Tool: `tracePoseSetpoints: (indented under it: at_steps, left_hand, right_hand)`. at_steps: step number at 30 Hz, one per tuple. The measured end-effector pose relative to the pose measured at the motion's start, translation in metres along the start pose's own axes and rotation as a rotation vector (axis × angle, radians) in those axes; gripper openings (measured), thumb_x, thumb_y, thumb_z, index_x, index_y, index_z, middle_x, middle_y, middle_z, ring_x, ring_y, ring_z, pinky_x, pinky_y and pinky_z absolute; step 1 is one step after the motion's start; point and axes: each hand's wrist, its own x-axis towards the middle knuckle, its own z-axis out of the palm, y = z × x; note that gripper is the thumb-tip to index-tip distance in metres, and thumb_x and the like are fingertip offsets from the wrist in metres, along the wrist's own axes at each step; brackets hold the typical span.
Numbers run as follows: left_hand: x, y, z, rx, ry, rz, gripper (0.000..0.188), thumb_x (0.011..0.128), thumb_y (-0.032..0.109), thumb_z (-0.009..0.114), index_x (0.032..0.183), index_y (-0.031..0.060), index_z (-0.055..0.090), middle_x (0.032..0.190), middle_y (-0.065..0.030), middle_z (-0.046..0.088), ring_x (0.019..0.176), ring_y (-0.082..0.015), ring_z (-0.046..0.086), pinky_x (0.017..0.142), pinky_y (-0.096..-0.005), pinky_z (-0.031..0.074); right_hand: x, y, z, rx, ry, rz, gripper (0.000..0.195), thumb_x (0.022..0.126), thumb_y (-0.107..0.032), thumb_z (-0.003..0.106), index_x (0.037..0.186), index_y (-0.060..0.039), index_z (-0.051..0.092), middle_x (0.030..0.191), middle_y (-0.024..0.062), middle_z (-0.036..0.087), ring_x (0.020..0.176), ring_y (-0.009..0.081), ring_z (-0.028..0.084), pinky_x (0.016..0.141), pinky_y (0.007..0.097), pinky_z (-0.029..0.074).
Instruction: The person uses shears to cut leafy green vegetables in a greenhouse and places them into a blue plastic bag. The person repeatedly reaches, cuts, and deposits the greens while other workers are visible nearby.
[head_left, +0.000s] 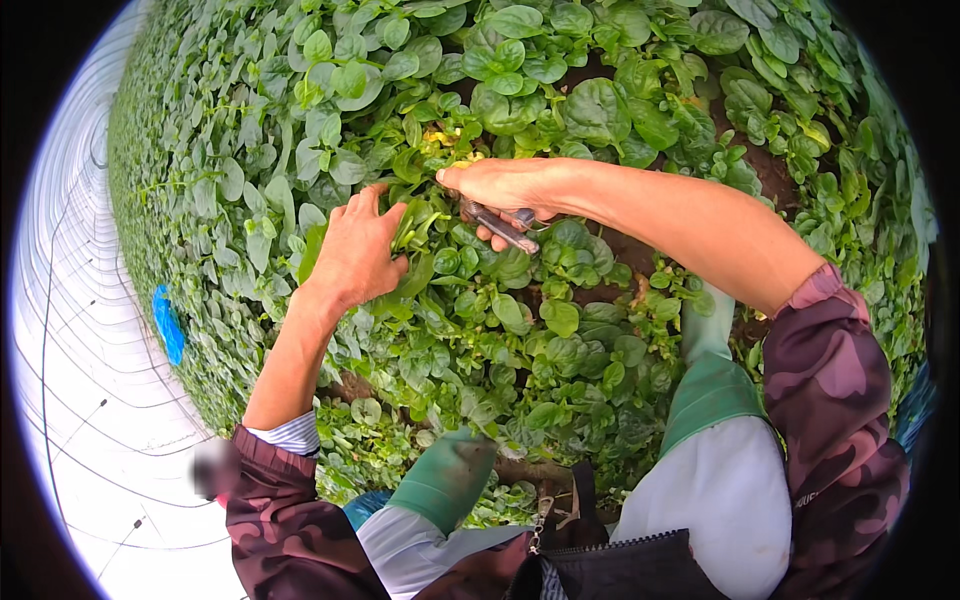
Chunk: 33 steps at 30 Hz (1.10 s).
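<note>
Dense leafy greens (559, 319), resembling Malabar spinach, spread in front of me. My left hand (360, 247) is curled around a small bunch of green shoots (415, 234), with leaves showing on both sides of the palm. Close to its right, my right hand (499, 187) grips a pair of hand snips (504, 227). The handles stick out below the palm, while the blades are hidden by the hand and foliage. The right thumb reaches toward some yellowed leaves (442, 139) among the plants.
My green rubber boots (442, 476) stand among the plants. An open black zippered bag (622, 566) hangs at my front. Blue plastic (168, 324) lies along the bed's left edge, beside a ribbed greenhouse film wall (90, 360). Bare soil (769, 176) shows at the right.
</note>
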Motion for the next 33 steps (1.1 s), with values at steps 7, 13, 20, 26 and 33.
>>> tracePoseSetpoints:
  at_steps: [7,13,20,26,33]
  left_hand:
    - [-0.030,0.019,0.012,0.051,0.178,0.064,0.070,0.063,0.008,0.078,0.129,0.0055,0.054,0.132,-0.0133,0.052,0.115,-0.0327,0.050,0.101,-0.0454,0.040]
    - [-0.050,0.025,0.033,-0.013,0.285,-0.020,0.085,0.063,0.005,0.079,0.141,0.0059,0.044,0.128,-0.0125,0.053,0.112,-0.0327,0.050,0.101,-0.0451,0.039]
    - [-0.044,0.023,0.032,0.015,0.310,0.001,0.088,0.062,0.008,0.081,0.141,0.0064,0.045,0.123,-0.0121,0.055,0.110,-0.0308,0.051,0.101,-0.0454,0.038]
    - [-0.047,0.020,0.037,0.023,0.330,0.043,0.084,0.060,0.008,0.081,0.137,0.0069,0.050,0.123,-0.0091,0.055,0.109,-0.0298,0.051,0.101,-0.0450,0.038]
    - [-0.049,0.023,0.038,0.060,0.350,0.064,0.079,0.061,0.007,0.080,0.135,0.0066,0.052,0.122,-0.0087,0.057,0.108,-0.0295,0.052,0.100,-0.0459,0.038]
  right_hand:
    - [-0.031,0.019,-0.002,-0.089,0.022,0.003,0.066,0.104,-0.056,0.026,0.099,0.0033,0.055,0.070,0.0049,0.056,0.051,0.0133,0.056,0.045,0.0304,0.047]
    - [-0.029,0.009,-0.009,-0.148,-0.077,0.025,0.072,0.102,-0.060,0.027,0.104,0.0052,0.056,0.079,0.0139,0.065,0.060,0.0199,0.068,0.047,0.0318,0.053]
    - [-0.005,-0.014,-0.011,-0.221,-0.170,0.095,0.075,0.100,-0.064,0.029,0.116,0.0051,0.054,0.086,0.0175,0.066,0.068,0.0236,0.070,0.057,0.0351,0.059]
    - [-0.003,-0.024,-0.016,-0.301,-0.209,0.131,0.074,0.101,-0.062,0.028,0.116,0.0040,0.057,0.087,0.0176,0.067,0.068,0.0224,0.071,0.060,0.0348,0.059]
    - [0.001,-0.023,-0.010,-0.209,-0.229,0.174,0.072,0.101,-0.061,0.026,0.116,0.0027,0.057,0.081,0.0151,0.067,0.063,0.0212,0.069,0.052,0.0319,0.055]
